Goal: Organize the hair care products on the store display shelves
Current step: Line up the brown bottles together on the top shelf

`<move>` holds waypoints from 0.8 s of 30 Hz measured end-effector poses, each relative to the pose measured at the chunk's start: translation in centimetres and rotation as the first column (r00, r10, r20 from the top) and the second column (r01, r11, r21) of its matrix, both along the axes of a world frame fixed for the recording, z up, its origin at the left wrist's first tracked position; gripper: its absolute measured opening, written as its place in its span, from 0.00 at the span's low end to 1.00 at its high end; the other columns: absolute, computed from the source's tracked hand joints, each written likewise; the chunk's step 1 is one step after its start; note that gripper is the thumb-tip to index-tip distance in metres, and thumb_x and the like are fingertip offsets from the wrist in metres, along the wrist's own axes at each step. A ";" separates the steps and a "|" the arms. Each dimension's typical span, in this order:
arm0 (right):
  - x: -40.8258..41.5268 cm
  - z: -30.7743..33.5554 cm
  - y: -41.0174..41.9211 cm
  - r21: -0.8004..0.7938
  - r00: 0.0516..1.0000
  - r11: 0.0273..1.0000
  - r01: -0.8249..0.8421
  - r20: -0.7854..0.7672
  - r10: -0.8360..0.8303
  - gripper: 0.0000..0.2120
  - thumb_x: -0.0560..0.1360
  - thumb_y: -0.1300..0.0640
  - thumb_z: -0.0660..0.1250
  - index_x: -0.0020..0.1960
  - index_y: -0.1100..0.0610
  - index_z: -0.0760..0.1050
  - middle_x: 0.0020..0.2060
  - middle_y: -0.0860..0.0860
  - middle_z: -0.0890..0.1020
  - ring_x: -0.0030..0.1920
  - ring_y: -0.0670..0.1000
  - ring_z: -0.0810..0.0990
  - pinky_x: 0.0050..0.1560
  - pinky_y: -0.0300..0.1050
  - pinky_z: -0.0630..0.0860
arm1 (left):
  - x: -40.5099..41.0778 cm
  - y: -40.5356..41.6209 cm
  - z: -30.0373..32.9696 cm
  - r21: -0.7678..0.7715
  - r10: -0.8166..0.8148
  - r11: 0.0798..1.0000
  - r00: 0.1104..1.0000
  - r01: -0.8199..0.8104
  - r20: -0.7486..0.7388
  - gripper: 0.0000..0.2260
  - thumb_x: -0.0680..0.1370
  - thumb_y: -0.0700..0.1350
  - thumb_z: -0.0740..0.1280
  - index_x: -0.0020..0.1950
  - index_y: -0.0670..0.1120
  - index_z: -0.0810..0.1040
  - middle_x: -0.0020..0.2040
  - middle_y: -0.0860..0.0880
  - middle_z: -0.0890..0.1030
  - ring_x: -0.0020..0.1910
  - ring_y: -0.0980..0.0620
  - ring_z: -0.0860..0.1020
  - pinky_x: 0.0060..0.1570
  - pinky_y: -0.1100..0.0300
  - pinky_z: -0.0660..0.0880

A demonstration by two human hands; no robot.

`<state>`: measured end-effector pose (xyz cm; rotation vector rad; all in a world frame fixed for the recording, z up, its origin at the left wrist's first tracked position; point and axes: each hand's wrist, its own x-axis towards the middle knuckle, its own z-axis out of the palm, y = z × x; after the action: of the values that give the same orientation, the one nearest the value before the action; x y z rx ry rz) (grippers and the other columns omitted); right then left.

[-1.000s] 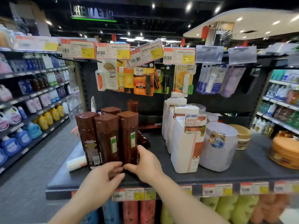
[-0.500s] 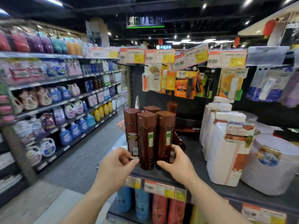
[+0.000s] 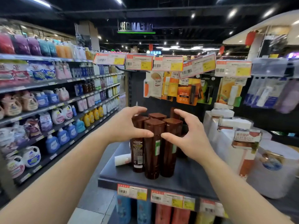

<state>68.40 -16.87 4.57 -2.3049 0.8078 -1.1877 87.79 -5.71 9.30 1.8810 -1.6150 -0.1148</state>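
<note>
Dark ceiling (image 3: 178,12) with small spot lights; grey tiled floor (image 3: 95,196); long aisle shelves (image 3: 48,109) of detergent bottles at left.

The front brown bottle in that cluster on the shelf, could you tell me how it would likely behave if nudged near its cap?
The front brown bottle stands tall on a narrow base, so a high push would probably tip it. Its neighbouring brown bottles stand close, so they might topple too. The glossy plastic looks rigid, perhaps somewhat slippery for the left hand and right hand.
</note>
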 end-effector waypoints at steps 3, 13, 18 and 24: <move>1.0 0.3 0.4 -0.041 0.991 0.997 0.060 -0.116 -0.065 0.37 0.62 0.30 0.70 0.68 0.35 0.66 0.68 0.45 0.68 0.70 0.48 0.61 0.70 0.54 0.62 | 0.9 -0.6 0.7 0.089 -0.119 0.989 0.993 0.118 0.013 0.27 0.69 0.49 0.77 0.67 0.54 0.73 0.53 0.65 0.74 0.48 0.69 0.74 0.47 0.77 0.69; 2.9 0.0 1.0 -0.108 0.980 0.983 0.148 -0.120 -0.161 0.28 0.66 0.37 0.73 0.64 0.36 0.73 0.64 0.45 0.69 0.67 0.48 0.63 0.68 0.52 0.62 | 4.5 -1.6 1.1 -0.027 -0.155 0.988 0.984 0.153 -0.082 0.26 0.73 0.41 0.74 0.68 0.55 0.73 0.56 0.59 0.78 0.50 0.66 0.77 0.58 0.66 0.73; 3.4 -0.8 1.2 -0.040 0.993 0.992 0.118 -0.018 -0.119 0.43 0.64 0.41 0.77 0.73 0.41 0.61 0.68 0.42 0.65 0.69 0.44 0.62 0.70 0.45 0.62 | 7.3 -2.0 3.5 -0.142 -0.124 0.985 0.974 0.098 -0.190 0.26 0.74 0.40 0.71 0.69 0.54 0.71 0.56 0.55 0.78 0.54 0.54 0.79 0.53 0.56 0.77; 2.4 -3.8 2.1 0.337 0.969 0.939 0.070 0.203 -0.145 0.55 0.62 0.44 0.78 0.76 0.38 0.45 0.73 0.43 0.61 0.69 0.46 0.66 0.68 0.48 0.65 | 9.8 -3.6 1.2 -0.107 -0.021 0.994 0.991 0.007 -0.132 0.31 0.75 0.39 0.71 0.74 0.52 0.62 0.69 0.49 0.71 0.58 0.53 0.74 0.47 0.67 0.71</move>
<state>70.79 -14.82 0.74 -1.8414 0.9747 -1.2285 97.60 -9.31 10.51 1.7436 -1.5141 -0.1539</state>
